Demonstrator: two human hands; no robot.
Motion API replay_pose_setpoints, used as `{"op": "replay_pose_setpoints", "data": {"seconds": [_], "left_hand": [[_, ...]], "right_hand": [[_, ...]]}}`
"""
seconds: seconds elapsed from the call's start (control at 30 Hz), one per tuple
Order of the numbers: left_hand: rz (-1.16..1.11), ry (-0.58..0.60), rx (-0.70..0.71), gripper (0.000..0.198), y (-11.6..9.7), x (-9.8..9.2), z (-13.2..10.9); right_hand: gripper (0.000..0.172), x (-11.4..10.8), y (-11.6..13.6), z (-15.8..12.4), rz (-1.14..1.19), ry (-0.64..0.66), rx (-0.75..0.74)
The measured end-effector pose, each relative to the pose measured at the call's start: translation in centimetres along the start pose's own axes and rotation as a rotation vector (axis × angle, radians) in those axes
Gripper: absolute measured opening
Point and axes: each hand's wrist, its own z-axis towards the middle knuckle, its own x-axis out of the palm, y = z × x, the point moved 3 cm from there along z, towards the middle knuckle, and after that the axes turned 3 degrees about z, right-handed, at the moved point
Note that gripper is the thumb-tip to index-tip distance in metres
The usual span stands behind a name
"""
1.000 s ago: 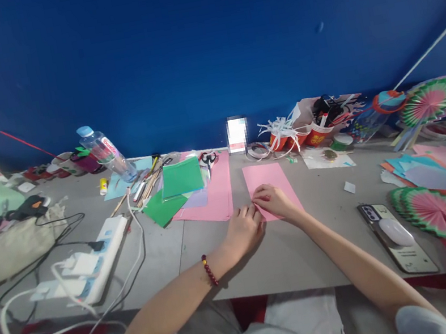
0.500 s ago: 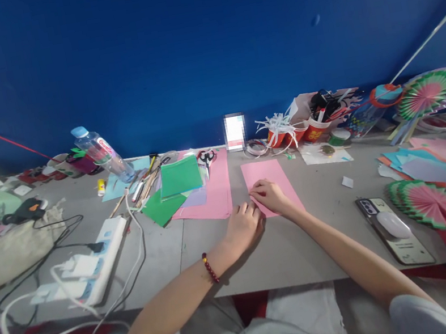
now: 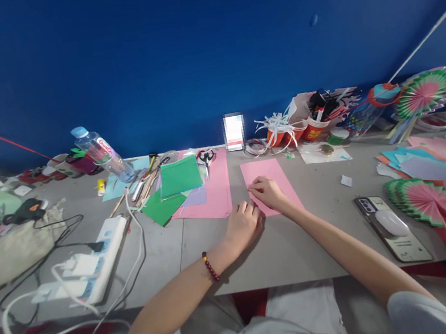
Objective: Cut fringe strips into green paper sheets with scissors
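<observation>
A sheet of pink paper [image 3: 266, 169] lies flat on the grey table in front of me. My right hand [image 3: 268, 193] rests over it, thumb and fingers pinched together at its left edge. Close by, my left hand [image 3: 244, 223] is closed at the sheet's near left corner, its fingers curled in and its fingertips partly hidden. A dark red bead bracelet [image 3: 210, 267] circles my left wrist.
Left of the sheet lie green paper [image 3: 180, 175], scissors [image 3: 206, 157] and a power strip [image 3: 106, 254] with cables. A tilted bottle [image 3: 103, 153] stands behind. To the right are a phone [image 3: 407, 246] under a white mouse [image 3: 391, 222] and a folded paper fan [image 3: 425, 200].
Both hands stay almost in place at the pink paper's left edge. The view has shifted very slightly.
</observation>
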Motion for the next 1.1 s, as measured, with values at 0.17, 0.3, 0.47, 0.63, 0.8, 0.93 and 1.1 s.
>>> {"op": "replay_pose_setpoints", "data": {"seconds": [0.17, 0.3, 0.47, 0.63, 0.8, 0.93, 1.1], "left_hand": [[0.003, 0.003, 0.006, 0.016, 0.0, -0.2, 0.1], [0.002, 0.011, 0.015, 0.019, 0.0, -0.3, 0.1], [-0.005, 0.004, 0.014, 0.018, 0.0, -0.3, 0.1], [0.0, 0.0, 0.012, 0.02, 0.0, -0.1, 0.0], [-0.014, 0.008, 0.012, 0.019, 0.0, -0.2, 0.0], [-0.028, 0.026, 0.01, 0.017, 0.0, -0.3, 0.0], [-0.025, 0.023, 0.011, 0.018, 0.0, -0.5, 0.0]], "right_hand": [[0.018, 0.3, -0.7, 0.8, -0.001, -0.023, 0.019], [0.017, 0.5, -1.0, 1.2, -0.013, -0.03, 0.044], [0.019, 0.4, -0.7, 1.8, -0.029, -0.023, 0.061], [0.02, 0.2, -0.6, 2.4, -0.055, -0.006, 0.08], [0.019, 0.5, -1.1, 3.2, -0.075, -0.003, 0.121], [0.019, 0.7, -1.5, 3.9, -0.092, -0.012, 0.141], [0.02, 0.9, -1.8, 4.9, -0.099, -0.019, 0.137]]}}
